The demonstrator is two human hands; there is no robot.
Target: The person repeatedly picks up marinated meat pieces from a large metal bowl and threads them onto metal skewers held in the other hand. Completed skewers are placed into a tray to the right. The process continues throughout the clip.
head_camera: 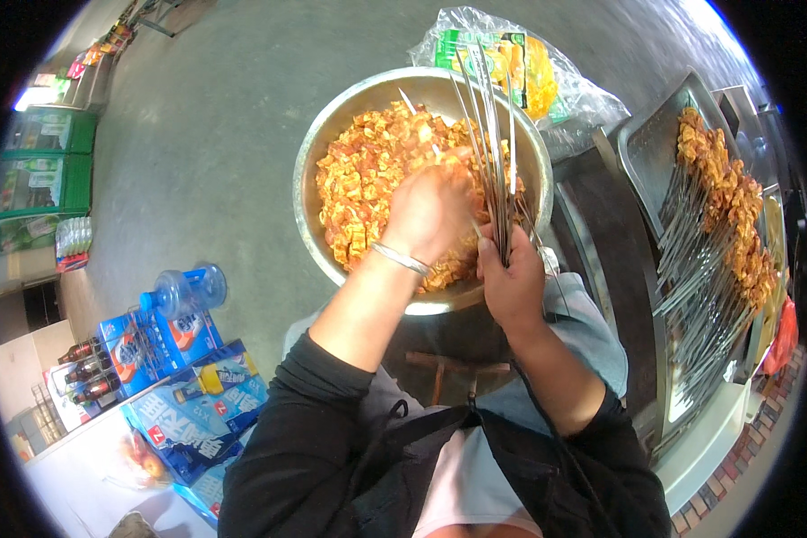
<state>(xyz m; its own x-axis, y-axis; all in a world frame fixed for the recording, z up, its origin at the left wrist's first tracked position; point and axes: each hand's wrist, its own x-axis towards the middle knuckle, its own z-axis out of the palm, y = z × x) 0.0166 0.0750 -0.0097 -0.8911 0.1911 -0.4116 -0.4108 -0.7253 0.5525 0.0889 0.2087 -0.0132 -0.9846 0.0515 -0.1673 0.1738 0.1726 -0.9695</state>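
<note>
A wide metal bowl (302, 195) holds many chunks of orange-brown seasoned meat (360, 181). Over the meat, my left hand (434, 208), with a silver bangle at the wrist, is blurred by motion. Its fingers close around meat on a metal skewer whose pointed end (407, 101) shows beyond them. My right hand (514, 269), at the bowl's near right edge, grips a bundle of flat metal skewers (494, 155) standing upward with bare blades. The lower part of the worked skewer runs toward the right thumb. My left palm and most of its fingertips are hidden.
At right, a metal tray (635, 161) bears loaded meat skewers (729, 208), their bare ends toward me. Beyond the bowl lies a clear plastic bag (541, 74) with a yellow-green package. At left are a blue plastic water bottle (191, 289), blue cartons (191, 420) and brown bottles (91, 370).
</note>
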